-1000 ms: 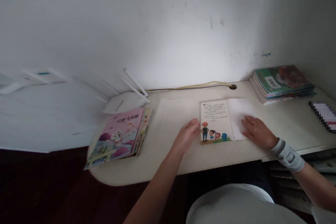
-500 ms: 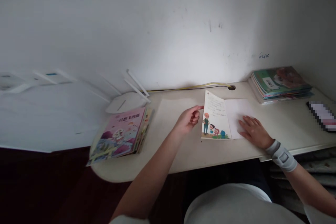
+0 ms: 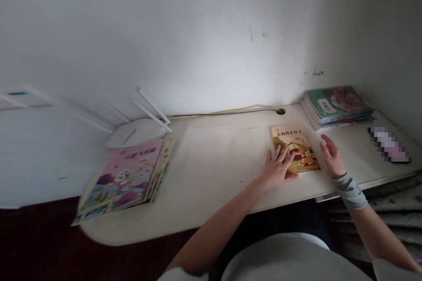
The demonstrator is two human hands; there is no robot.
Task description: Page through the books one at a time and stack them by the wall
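A thin picture book (image 3: 296,145) with a yellow-orange cover lies closed on the white desk (image 3: 214,171). My left hand (image 3: 276,167) rests flat on the book's lower left corner with its fingers spread. My right hand (image 3: 332,156), with a grey band on the wrist, stands on its edge just right of the book, fingers loosely curled and holding nothing.
A stack of pink picture books (image 3: 128,174) lies at the desk's left end, overhanging the edge. A white router (image 3: 136,129) with antennas sits behind it. Another stack of books (image 3: 338,106) stands at the back right. A cable (image 3: 231,111) runs along the wall. A blurred dark object (image 3: 389,144) lies far right.
The open book has been shut: my left hand turned the left leaf over to the right and now lies on the cover. My right hand slid off the page to the book's right side.
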